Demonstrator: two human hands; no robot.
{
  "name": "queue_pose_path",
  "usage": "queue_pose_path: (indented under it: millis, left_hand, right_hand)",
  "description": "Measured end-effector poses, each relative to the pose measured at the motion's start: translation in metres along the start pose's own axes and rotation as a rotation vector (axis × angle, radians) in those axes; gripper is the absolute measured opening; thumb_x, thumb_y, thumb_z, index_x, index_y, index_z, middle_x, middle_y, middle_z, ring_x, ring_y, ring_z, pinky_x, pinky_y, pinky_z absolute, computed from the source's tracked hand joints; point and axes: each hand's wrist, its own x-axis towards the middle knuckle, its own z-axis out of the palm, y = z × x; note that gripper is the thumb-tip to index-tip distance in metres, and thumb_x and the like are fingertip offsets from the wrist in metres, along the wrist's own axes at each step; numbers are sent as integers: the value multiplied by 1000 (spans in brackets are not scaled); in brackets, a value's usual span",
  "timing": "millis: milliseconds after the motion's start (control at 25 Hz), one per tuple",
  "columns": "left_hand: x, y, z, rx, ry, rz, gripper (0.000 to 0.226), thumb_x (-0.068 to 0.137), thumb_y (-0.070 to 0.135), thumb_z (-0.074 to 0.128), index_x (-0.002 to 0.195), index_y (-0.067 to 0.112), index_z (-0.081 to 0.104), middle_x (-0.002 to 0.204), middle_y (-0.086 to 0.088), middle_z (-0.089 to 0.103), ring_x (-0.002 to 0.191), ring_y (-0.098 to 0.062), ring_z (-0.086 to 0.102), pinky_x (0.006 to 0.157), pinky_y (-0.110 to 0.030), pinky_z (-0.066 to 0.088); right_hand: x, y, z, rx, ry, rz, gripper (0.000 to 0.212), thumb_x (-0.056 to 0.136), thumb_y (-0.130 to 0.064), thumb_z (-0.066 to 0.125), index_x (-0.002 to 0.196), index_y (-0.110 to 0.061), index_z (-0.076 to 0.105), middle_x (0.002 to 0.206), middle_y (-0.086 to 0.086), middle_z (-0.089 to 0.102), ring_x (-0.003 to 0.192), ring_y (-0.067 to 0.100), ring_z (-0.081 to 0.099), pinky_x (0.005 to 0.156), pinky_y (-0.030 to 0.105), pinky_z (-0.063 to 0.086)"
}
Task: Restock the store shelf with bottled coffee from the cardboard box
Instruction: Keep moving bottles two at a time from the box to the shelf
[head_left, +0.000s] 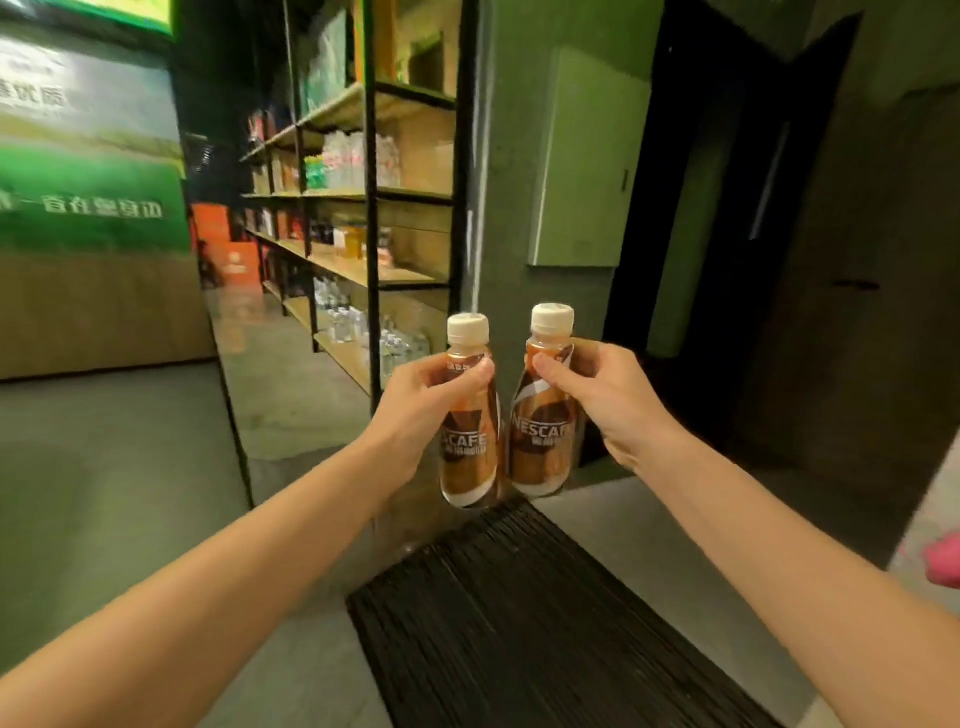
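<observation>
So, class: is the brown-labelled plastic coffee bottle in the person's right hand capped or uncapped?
Capped: the brown-labelled plastic coffee bottle, gripped by the right hand, has its cream ribbed cap seated on the neck.

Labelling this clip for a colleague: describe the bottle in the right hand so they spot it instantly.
Beyond the black mat, two coffee bottles are held side by side. The right hand grips the right bottle; unlike the left bottle, its cap sits higher, its label reads NESCAF.

Two Nescafé coffee bottles, the left bottle (470, 441) and the right bottle (543, 436), brown-labelled with cream caps, are held near upright, side by side, before the store shelf (372, 208).
</observation>
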Motion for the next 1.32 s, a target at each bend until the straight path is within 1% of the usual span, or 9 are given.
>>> queue_pose_path:
  millis: [200,360,440,560,760,880,1000,1120,1320]
  left_hand:
    - [68,5,-173,51,222,46,26,80,29,69,101,15,69,99,-5,70,98,-21,64,91,-41,48]
    - [118,13,-292,89,363,46,22,82,26,69,101,17,67,97,-4,69,92,-19,64,81,-35,49]
    - [143,8,-343,99,394,52,13,81,27,69,92,21,67,90,-1,69,86,-16,64,74,-32,49]
    - [185,-10,-412,121,476,41,11,81,28,70,90,24,67,91,0,69,85,-14,65,72,-31,48]
    - [274,-54,-512,142,590,4,6,82,24,69,84,21,64,79,4,65,70,-7,61,56,-21,42]
    - [347,-76,-572,141,672,-11,8,83,23,68,87,19,63,78,7,63,70,-5,58,56,-21,40]
    - [419,-94,-629,130,700,-23,5,83,21,68,82,22,62,79,6,64,72,-6,59,58,-22,41]
    - [480,-114,-682,138,727,-38,7,82,22,68,87,20,63,81,4,65,75,-8,60,63,-24,43]
    - [577,-157,-768,139,744,-58,13,82,22,68,93,16,64,80,5,64,73,-6,58,58,-21,40]
  right_hand:
    - [107,-25,166,97,-49,-72,21,85,-22,64,103,-12,66,94,-1,69,88,9,64,73,23,46]
    - [184,-40,286,151,-115,-94,27,86,-26,63,110,-13,62,109,5,66,106,20,58,91,38,43]
    - [220,-42,339,162,-157,-95,33,86,-27,62,115,-11,59,117,7,64,109,21,56,89,36,41]
    - [279,-36,411,196,-231,-103,33,88,-25,60,118,-11,57,112,2,62,105,17,54,88,34,40]
    - [395,-4,522,238,-306,-97,11,88,-24,62,98,-21,59,90,-8,61,92,12,55,82,32,40]
    - [476,11,581,234,-341,-118,9,87,-24,62,96,-22,59,85,-11,61,83,5,56,72,23,42]
    - [558,23,636,229,-386,-128,9,87,-21,62,96,-20,61,92,-4,64,91,12,58,77,26,43]
    - [628,35,689,206,-396,-116,20,86,-22,63,106,-15,63,108,5,65,103,18,58,83,32,43]
    - [732,62,774,201,-422,-114,19,87,-21,62,105,-15,64,103,2,65,98,16,58,75,26,43]
